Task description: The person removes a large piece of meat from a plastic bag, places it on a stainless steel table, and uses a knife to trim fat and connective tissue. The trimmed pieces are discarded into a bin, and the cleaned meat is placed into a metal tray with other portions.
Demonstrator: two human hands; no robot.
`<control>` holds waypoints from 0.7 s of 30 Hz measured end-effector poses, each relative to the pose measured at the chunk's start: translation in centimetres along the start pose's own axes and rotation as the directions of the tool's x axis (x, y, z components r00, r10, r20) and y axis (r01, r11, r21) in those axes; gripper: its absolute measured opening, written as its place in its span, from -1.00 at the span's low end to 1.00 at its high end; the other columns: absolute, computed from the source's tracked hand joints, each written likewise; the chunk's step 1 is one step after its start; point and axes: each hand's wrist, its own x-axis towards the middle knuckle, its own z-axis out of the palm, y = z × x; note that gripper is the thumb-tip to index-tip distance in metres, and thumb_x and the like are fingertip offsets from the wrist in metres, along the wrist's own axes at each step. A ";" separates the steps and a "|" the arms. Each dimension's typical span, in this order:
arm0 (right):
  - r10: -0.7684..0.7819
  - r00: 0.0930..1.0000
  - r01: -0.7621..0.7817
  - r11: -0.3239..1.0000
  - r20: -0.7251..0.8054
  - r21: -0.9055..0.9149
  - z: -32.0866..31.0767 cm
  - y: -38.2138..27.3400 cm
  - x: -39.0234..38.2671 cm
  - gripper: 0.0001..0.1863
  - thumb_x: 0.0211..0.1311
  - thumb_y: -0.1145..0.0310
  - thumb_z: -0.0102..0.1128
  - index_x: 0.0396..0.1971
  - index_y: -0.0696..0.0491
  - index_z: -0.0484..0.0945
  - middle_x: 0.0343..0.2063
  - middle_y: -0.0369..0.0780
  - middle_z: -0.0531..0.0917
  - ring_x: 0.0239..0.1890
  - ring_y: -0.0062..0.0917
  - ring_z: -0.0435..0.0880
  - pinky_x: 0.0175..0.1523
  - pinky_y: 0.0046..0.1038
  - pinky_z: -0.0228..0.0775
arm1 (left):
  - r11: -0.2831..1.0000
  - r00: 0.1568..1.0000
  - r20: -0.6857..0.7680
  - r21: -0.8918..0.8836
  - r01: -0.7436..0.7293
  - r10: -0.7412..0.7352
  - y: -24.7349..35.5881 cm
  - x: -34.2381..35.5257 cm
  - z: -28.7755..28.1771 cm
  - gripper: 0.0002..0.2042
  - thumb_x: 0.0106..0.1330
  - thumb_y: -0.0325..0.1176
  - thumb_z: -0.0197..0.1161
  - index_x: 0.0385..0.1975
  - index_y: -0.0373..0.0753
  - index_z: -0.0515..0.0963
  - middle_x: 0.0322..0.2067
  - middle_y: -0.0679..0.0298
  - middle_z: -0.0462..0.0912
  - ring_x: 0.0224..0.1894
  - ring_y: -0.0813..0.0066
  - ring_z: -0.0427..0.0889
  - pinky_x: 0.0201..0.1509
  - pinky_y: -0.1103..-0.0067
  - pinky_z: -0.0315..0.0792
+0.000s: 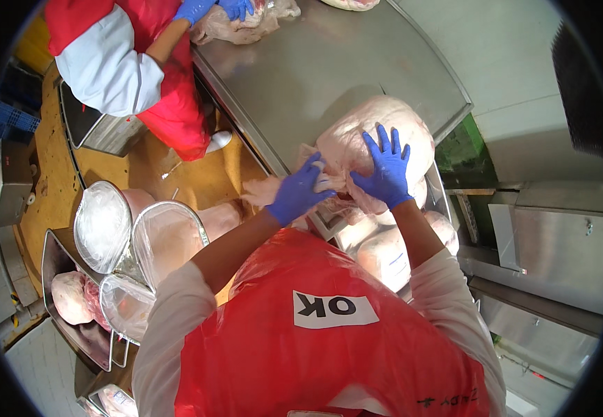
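A large pale piece of meat (374, 115) rests at the near end of the steel table (294, 69). My right hand (385, 167), in a blue glove, lies on it with fingers spread. My left hand (296, 189), also gloved, has its curled fingers on the crumpled translucent plastic (263, 189) at the meat's left side. Below my hands, more pale pieces of meat (378, 254) sit in a steel container, partly hidden by my right arm.
A co-worker in red and white (110, 62) handles bagged meat (239, 24) at the upper left. Three plastic-lined round frames (100, 226) and a steel bin of meat (72, 299) stand at the lower left. Steel cabinets (558, 257) line the right.
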 end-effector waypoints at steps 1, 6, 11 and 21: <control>-0.001 1.000 0.001 1.000 0.001 -0.002 0.1 0.2 0.0 0.01 -0.11 -0.11 0.45 0.44 -0.25 0.26 0.50 -0.09 0.11 0.54 0.10 -0.06 0.40 0.42 -0.16 | 0.998 0.997 0.064 0.053 0.027 -0.031 1.3 0.7 1.1 -0.25 0.17 -0.08 0.50 0.25 -0.42 0.35 0.23 -0.12 0.43 0.18 -0.07 0.56 0.13 0.32 0.53; -0.091 0.996 0.091 0.996 -0.018 0.000 0.1 -0.7 -2.4 -0.16 -0.02 -0.01 0.38 0.36 -0.23 0.40 0.48 -0.09 0.17 0.53 0.01 0.01 0.44 0.34 -0.18 | 0.949 0.949 0.020 0.011 0.314 -0.314 3.5 0.2 6.9 -0.28 0.22 -0.11 0.46 0.26 -0.36 0.29 0.11 -0.13 0.53 0.10 -0.09 0.61 -0.01 0.27 0.57; -0.122 0.987 0.118 0.992 -0.102 -0.049 2.9 0.3 -5.1 -0.32 0.05 0.03 0.35 0.27 -0.22 0.53 0.43 -0.11 0.30 0.52 -0.05 0.08 0.49 0.24 -0.27 | 0.875 0.872 0.162 -0.074 0.478 -0.463 2.1 0.0 8.7 -0.64 0.29 -0.15 0.34 -0.04 -0.21 0.49 -0.18 0.00 0.68 -0.16 -0.04 0.69 -0.12 0.20 0.54; -0.105 0.989 0.095 0.991 -0.103 -0.092 3.2 -0.4 -4.4 -0.42 0.21 -0.01 0.28 0.27 -0.34 0.53 0.45 -0.10 0.25 0.52 0.01 0.04 0.45 0.32 -0.26 | 0.951 0.899 0.328 -0.004 0.309 -0.291 0.8 -0.1 8.2 -0.75 0.34 -0.09 0.23 -0.28 -0.15 0.60 -0.35 0.07 0.70 -0.30 -0.01 0.68 -0.20 0.19 0.52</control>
